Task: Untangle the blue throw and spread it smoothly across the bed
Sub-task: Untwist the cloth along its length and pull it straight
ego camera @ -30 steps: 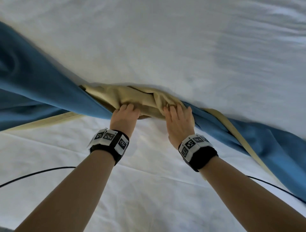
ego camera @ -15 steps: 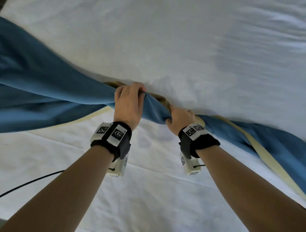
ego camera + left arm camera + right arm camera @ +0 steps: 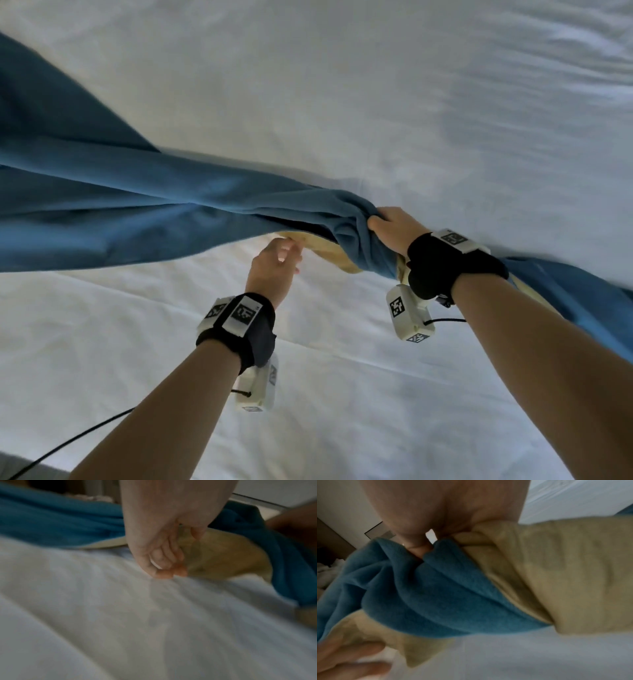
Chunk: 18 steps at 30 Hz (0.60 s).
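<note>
The blue throw (image 3: 144, 212) with a yellow underside (image 3: 329, 250) stretches in a twisted band from the left across the white bed (image 3: 342, 394) to the right edge. My right hand (image 3: 387, 224) grips a bunched fold of it and holds it raised above the sheet. In the right wrist view, the fingers (image 3: 418, 547) dig into blue folds (image 3: 436, 595) beside the yellow side (image 3: 565, 574). My left hand (image 3: 289, 253) hovers just below the bunch with fingers loosely bent, holding nothing. Its fingertips (image 3: 164, 574) sit beside the yellow cloth (image 3: 223, 558).
White sheet (image 3: 411, 102) lies beyond the throw and below it toward me. A black cable (image 3: 68, 445) runs off the lower left from the wrist camera. Dark furniture and a wall (image 3: 334, 540) show past the bed in the right wrist view.
My left hand has let go of the throw and dropped beneath it. My right hand has moved right and up with the bunch. The twist has turned, and more blue shows on top.
</note>
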Each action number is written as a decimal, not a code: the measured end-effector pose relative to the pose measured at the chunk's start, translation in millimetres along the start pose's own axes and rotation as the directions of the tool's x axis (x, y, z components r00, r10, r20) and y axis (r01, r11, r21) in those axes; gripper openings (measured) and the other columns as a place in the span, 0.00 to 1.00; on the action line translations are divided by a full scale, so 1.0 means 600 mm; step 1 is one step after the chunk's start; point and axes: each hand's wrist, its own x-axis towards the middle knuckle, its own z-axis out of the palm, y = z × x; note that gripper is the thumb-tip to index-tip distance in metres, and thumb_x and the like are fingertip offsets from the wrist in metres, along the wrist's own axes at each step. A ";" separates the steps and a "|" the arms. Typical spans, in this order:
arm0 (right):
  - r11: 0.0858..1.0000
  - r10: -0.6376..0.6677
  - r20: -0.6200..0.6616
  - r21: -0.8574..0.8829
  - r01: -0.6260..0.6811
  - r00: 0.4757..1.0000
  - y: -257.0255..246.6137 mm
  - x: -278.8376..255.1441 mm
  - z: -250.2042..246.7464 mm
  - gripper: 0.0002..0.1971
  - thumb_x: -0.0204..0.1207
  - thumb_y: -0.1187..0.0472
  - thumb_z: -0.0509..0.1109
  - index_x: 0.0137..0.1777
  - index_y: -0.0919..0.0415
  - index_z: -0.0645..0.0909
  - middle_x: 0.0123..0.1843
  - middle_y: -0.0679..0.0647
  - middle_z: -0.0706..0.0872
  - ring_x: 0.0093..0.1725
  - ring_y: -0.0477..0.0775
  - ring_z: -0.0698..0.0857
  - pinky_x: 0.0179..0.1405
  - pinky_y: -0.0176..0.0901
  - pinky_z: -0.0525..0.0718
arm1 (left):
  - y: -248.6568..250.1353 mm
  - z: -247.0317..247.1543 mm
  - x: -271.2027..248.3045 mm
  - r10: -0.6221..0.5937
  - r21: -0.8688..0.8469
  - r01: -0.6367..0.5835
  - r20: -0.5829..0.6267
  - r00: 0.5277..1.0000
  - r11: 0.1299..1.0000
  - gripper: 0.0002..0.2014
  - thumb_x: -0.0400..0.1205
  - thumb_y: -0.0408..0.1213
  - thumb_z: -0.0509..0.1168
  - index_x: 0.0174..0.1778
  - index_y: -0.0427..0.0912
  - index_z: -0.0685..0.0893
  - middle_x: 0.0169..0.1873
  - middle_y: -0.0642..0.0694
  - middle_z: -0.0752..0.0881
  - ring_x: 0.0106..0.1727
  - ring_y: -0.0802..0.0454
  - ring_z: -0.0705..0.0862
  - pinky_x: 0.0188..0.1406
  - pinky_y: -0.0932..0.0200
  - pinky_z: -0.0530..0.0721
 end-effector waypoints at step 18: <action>0.752 -0.139 -0.266 -0.655 -0.073 0.954 0.014 -0.002 -0.027 0.11 0.82 0.54 0.52 0.53 0.54 0.76 0.47 0.61 0.85 0.39 0.63 0.80 0.37 0.48 0.70 | -0.077 0.021 -0.042 -0.382 -0.092 0.391 0.103 0.918 0.916 0.08 0.79 0.28 0.58 0.53 0.37 0.70 0.49 0.39 0.82 0.31 0.54 0.86 0.19 0.60 0.83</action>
